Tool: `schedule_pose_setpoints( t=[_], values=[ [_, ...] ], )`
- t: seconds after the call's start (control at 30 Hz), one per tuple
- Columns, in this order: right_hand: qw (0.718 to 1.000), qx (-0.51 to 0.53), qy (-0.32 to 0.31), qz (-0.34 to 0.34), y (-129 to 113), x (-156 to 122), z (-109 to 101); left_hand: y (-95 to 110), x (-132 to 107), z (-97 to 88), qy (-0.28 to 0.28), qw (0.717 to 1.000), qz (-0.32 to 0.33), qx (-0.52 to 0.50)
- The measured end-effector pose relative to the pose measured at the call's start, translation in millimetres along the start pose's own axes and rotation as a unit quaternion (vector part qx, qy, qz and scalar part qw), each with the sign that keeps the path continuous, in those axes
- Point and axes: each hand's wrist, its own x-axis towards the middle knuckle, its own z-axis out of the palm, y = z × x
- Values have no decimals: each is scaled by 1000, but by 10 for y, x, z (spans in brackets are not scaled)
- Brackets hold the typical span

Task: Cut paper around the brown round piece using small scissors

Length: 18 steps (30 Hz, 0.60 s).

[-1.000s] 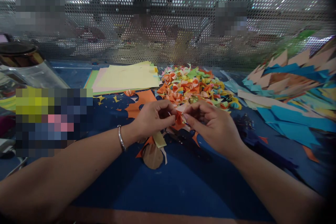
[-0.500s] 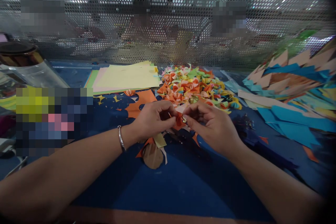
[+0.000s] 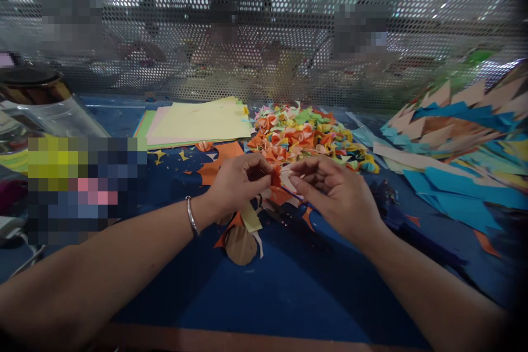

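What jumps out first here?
At the centre, the left hand pinches a small orange paper piece, with the right hand close against it; its grip is unclear. Just behind them lies a bright heap of folded paper bits. A stack of pale yellow sheets lies to the heap's left, and blue and tan cut-outs fan out along the right edge.

Bare blue tabletop [image 3: 264,297] nr body; paper heap [image 3: 307,137], sheets [image 3: 198,121] & mesh screen [image 3: 264,74] block fwd.
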Motion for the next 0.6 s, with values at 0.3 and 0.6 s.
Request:
schedule_pose_setpoints(
  t=[0.3,0.6],
  values=[
    [999,-18,-28,7,29,15,4,27,-2,-10,83,993,64,48],
    [992,-72,-96,-27,-54,0,19,3,-23,-21,58,952,174,244]
  ],
)
